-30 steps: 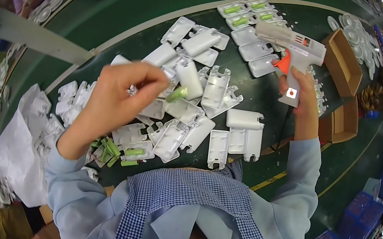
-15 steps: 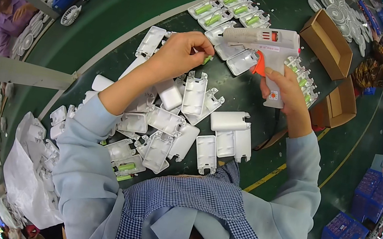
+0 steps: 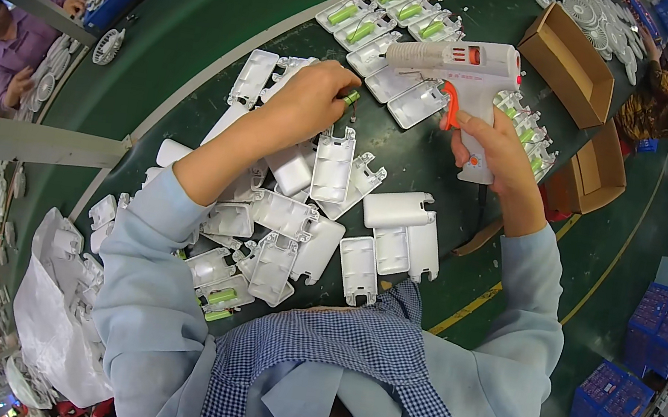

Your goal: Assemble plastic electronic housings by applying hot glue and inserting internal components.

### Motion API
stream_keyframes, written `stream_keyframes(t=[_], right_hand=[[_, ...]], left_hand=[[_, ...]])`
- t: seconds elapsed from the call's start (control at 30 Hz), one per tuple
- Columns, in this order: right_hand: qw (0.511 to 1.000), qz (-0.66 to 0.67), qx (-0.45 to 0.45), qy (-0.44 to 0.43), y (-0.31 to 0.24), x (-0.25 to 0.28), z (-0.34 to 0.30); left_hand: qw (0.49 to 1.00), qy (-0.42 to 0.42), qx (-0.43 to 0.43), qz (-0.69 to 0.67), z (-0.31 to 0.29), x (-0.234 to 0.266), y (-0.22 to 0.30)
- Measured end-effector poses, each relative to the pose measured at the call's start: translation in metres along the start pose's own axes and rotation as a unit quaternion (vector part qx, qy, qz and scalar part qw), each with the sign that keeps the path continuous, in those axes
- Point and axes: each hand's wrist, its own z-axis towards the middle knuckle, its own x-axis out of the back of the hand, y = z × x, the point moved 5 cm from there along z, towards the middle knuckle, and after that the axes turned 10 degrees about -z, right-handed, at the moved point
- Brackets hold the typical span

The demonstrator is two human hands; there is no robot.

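Note:
My left hand (image 3: 309, 99) is closed on a green battery (image 3: 351, 97), most of it hidden by the fingers; a thin wire hangs from its end. Gripped by the handle in my right hand (image 3: 499, 154) is a white hot glue gun (image 3: 481, 62) with an orange trigger. Its nozzle points left, over two white plastic housings (image 3: 417, 105) lying open side up. Below my left hand lies a loose pile of such housings (image 3: 333, 169), some open side up and some face down. Toward the far edge, several housings (image 3: 354, 17) hold green batteries.
Another group of battery-filled housings (image 3: 534, 139) sits right of the glue gun. Cardboard boxes (image 3: 570, 64) stand at the table's right edge, with white fan grilles (image 3: 591, 18) beyond. A white plastic bag (image 3: 48, 304) of parts is at lower left. Other people work nearby.
My left hand has turned slightly, so more of the battery and its wire shows at the fingertips. The glue gun stays nearly where it was, and the whole view has shifted a little.

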Motion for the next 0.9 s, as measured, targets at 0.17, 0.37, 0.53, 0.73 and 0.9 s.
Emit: stream_keyframes(t=[0.17, 0.37, 0.53, 0.73, 0.9], right_hand=[[0.999, 0.038, 0.010, 0.003, -0.006, -0.002, -0.003], [0.999, 0.050, 0.006, -0.017, 0.000, 0.000, -0.003], [0.998, 0.051, 0.024, -0.003, 0.005, 0.004, -0.004], [0.996, 0.085, 0.023, 0.009, 0.006, 0.002, -0.007], [0.996, 0.089, 0.024, 0.007, 0.010, 0.005, -0.008]], left_hand=[[0.996, -0.012, -0.043, 0.082, 0.009, -0.009, 0.002], [0.997, 0.022, -0.046, 0.062, 0.023, 0.001, 0.000], [0.987, 0.142, -0.034, 0.069, 0.062, 0.029, 0.001], [0.966, 0.134, -0.131, 0.177, 0.091, 0.011, -0.005], [0.952, 0.126, -0.173, 0.218, 0.096, -0.003, -0.014]])
